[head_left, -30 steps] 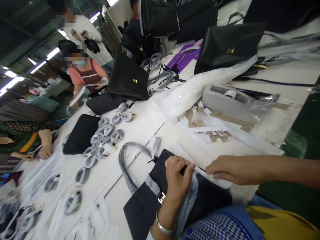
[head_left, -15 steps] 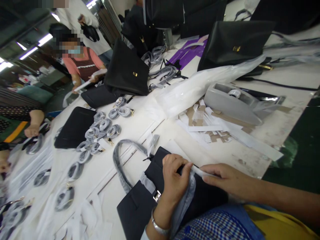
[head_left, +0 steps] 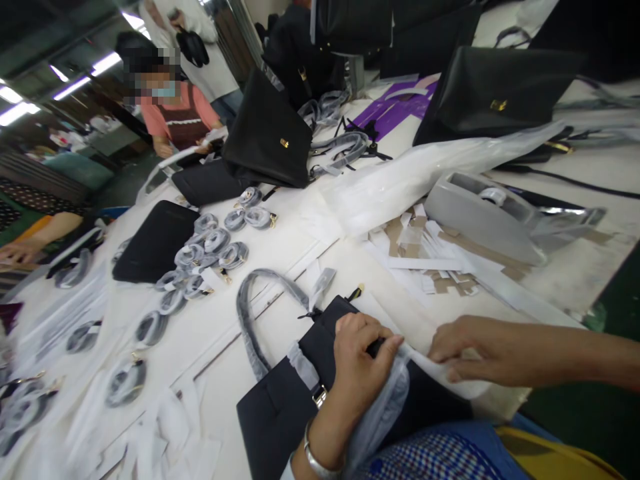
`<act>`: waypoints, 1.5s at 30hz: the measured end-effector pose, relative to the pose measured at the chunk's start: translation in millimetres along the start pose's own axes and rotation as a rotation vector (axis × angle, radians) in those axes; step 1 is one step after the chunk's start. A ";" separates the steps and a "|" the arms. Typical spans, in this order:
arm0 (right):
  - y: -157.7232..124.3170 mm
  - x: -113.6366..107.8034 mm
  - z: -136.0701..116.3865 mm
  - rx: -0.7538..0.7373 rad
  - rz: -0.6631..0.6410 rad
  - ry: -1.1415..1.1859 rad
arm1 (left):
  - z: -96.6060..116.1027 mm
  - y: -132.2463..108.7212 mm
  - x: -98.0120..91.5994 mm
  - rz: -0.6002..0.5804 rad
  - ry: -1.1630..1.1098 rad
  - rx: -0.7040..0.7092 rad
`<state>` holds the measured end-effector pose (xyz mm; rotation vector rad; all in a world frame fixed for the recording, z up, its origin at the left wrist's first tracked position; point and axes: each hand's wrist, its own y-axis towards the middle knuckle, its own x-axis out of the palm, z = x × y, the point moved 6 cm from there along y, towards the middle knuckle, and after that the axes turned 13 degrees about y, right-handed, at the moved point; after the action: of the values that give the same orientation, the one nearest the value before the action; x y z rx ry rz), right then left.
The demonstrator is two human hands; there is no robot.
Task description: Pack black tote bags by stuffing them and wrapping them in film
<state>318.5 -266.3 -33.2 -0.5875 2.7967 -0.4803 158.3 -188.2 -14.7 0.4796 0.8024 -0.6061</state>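
White worktable (head_left: 250, 253), left hand (head_left: 361, 365) clenched on wrapped handle (head_left: 400, 383), right hand (head_left: 467, 347) pinching white paper (head_left: 425, 363).

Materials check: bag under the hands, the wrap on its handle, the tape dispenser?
Bag: black, matte, stiff flat panels, looks like leather or faux leather; cannot tell which. Handle wrap: thin grey translucent foam or film, wrinkled. Tape dispenser: grey, smooth, moulded, probably plastic. Left hand grips the bag top; right hand pinches white sheet.
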 end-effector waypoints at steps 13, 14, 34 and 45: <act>79.5 10.7 -1.7 0.036 0.243 0.600 | -73.7 9.1 -39.2 0.220 0.069 -0.309; 82.7 13.2 -5.7 0.019 0.194 0.638 | -71.2 9.5 -42.6 0.256 0.025 -0.308; 92.4 22.9 -46.3 0.001 0.267 0.059 | -36.8 3.1 -98.8 0.208 -0.206 0.176; 94.5 28.2 -47.7 -0.051 0.296 0.022 | -44.9 4.1 -100.9 0.155 -0.259 0.133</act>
<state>246.5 -183.8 -28.6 -0.1711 2.8561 -0.3562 82.9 -126.3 37.3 0.5664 0.4765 -0.5652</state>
